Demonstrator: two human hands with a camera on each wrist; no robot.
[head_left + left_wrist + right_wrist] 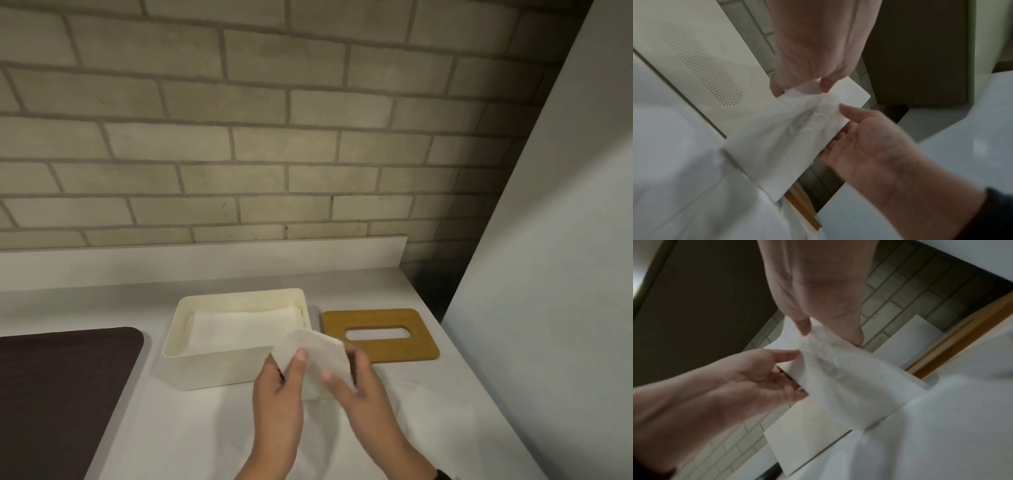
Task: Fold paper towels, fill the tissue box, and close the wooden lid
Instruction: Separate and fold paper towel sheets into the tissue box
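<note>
- Head: left hand (279, 394) and right hand (363, 394) both pinch a folded towel (318, 356) above the counter (171, 428), before the open box (205, 366); lid (380, 334) flat beside it.
- Left wrist: the towel's lower end trails down.
- Right wrist: thumbs on top, fingers beneath.

Your white countertop (102, 301) carries the open tissue box (219, 370) left of your grip, wooden lid (380, 334) beyond it, loose paper towels (428, 411) beneath.
</note>
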